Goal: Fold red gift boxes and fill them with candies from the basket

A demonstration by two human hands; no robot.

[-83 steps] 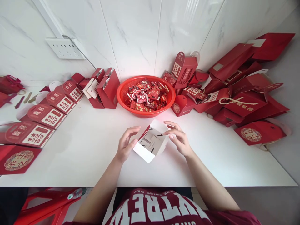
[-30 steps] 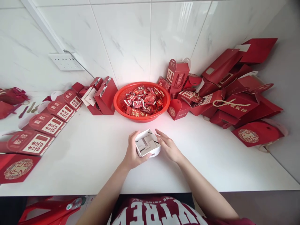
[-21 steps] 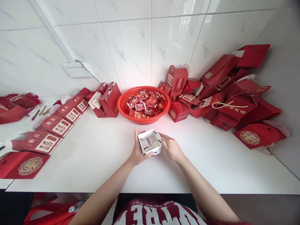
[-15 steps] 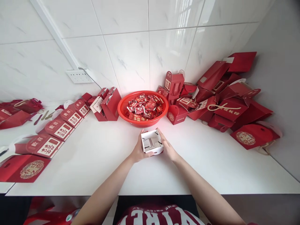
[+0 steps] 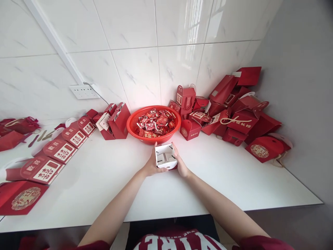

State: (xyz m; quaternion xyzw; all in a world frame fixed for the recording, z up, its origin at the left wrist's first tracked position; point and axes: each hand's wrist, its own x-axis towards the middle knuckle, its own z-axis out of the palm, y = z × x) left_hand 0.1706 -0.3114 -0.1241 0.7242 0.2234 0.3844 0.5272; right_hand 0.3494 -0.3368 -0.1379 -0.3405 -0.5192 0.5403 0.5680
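A small paper gift box (image 5: 165, 158), white inside and red outside, is held between my two hands with its open top facing me. My left hand (image 5: 152, 164) grips its left side, the thumb along the near edge. Against the right side, my right hand (image 5: 181, 164) is closed with the fingers partly hidden behind the box. Inside the box I see white walls, dark slits near the corners and no sweets. Just beyond it stands a red plastic basket (image 5: 132, 134) filled with red-wrapped sweets (image 5: 156, 122).
Along the left runs a row of red gift boxes (image 5: 62, 152). Two upright red boxes (image 5: 118, 121) stand left of the basket. On the right a pile of red boxes and bags (image 5: 240, 119) leans toward the grey wall. A socket strip (image 5: 84, 91) is on the tiled wall.
The view has shifted and tilted slightly, so the scene sits a little lower and further left. Both hands still hold the box, and its top remains open.
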